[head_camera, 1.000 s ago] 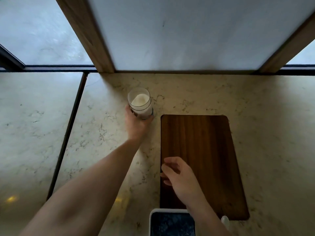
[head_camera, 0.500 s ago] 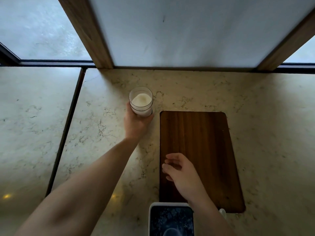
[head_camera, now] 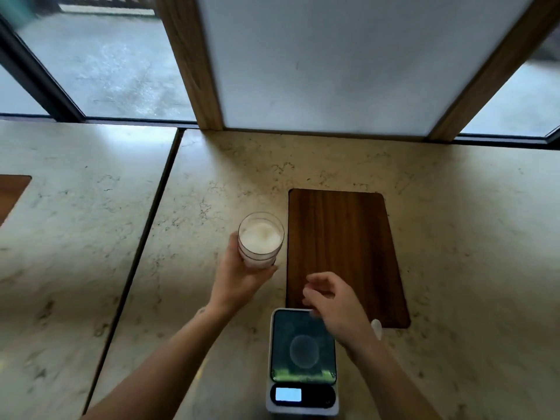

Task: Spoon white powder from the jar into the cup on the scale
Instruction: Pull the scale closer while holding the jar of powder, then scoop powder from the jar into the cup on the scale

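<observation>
My left hand [head_camera: 239, 280] is wrapped around a clear glass jar [head_camera: 261, 237] holding white powder, just left of the wooden board. My right hand [head_camera: 331, 304] hovers with loosely curled fingers over the far end of the scale [head_camera: 303, 362], and nothing shows in it. The scale has a dark glass platform with a faint circle on it and a lit display [head_camera: 288, 394] at the near end. No cup stands out on the platform. A small white rounded piece, perhaps a spoon [head_camera: 376, 327], pokes out beside my right wrist.
A dark wooden board [head_camera: 342, 237] lies on the marble counter [head_camera: 469, 253] right of the jar. A dark seam [head_camera: 145, 237] splits the counter on the left, where a second board's corner [head_camera: 12, 189] shows. Wooden posts and a window panel close the back.
My left hand has drawn the jar nearer to me, alongside the board. My right hand has pulled back toward the scale, and more of the scale has come into view.
</observation>
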